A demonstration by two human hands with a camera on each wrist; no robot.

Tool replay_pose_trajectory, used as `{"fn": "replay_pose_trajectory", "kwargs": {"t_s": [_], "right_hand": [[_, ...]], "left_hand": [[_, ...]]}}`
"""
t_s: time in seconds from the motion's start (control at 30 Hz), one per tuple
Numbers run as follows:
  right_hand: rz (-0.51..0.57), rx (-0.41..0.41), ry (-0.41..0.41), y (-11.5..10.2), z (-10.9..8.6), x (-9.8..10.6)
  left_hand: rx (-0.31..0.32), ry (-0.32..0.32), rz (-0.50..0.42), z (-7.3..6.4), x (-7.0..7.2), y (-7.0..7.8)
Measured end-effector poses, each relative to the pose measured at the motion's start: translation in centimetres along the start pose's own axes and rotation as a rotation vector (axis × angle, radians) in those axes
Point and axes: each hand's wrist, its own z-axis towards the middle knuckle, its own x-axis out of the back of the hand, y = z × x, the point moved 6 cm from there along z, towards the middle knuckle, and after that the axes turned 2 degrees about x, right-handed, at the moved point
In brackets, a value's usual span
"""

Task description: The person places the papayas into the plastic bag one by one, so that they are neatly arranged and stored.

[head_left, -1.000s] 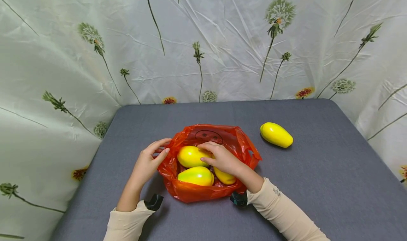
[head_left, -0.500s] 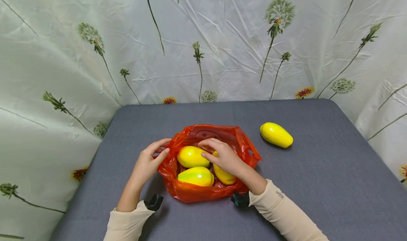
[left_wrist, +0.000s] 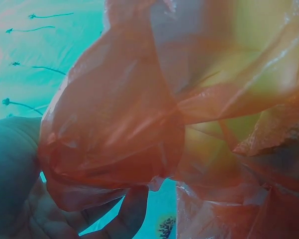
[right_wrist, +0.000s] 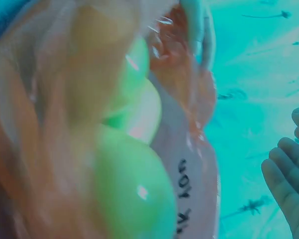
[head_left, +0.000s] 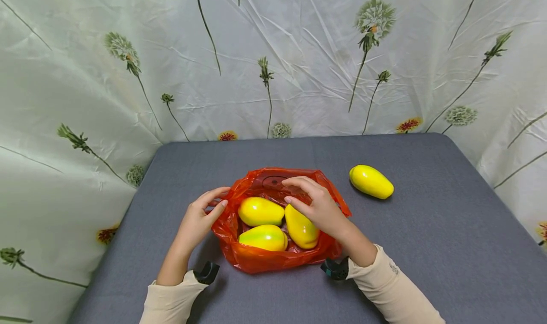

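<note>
A red plastic bag (head_left: 273, 263) lies wide open on the grey table, its mouth facing up. Inside are yellow papayas: one at the back left (head_left: 260, 212), one at the front (head_left: 263, 238) and one on the right (head_left: 301, 226). My left hand (head_left: 198, 222) holds the bag's left rim; in the left wrist view red film covers part of its fingers (left_wrist: 134, 211). Over the bag's right side hovers my right hand (head_left: 318, 205), fingers loosely bent and nothing in them. The right wrist view shows its fingers (right_wrist: 283, 181) apart from the bag.
Another yellow papaya (head_left: 371, 181) lies on the grey table (head_left: 427, 229), right of the bag and farther back. A pale curtain (head_left: 299, 43) printed with dandelions hangs behind the table and along its sides.
My right hand has lifted off the papayas in the bag and shifted right, uncovering the right-hand one. The left hand and the bag's left rim have stayed in place.
</note>
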Motion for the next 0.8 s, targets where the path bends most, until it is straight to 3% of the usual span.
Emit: {"fn": "replay_pose_trajectory", "kwargs": {"t_s": [0.23,0.37,0.8], "right_hand": [[0.001,0.028,0.106,0.4,-0.6,2.6],[-0.053,0.010,0.159,1.1,-1.1,4.0],[-0.121,-0.127,0.342,4.3,-3.4,8.7]], "left_hand": [[0.005,0.000,-0.007,-0.1,0.0,0.1],[0.007,-0.001,-0.007,-0.1,0.0,0.0],[-0.025,0.009,-0.004,0.1,0.0,0.0]]}}
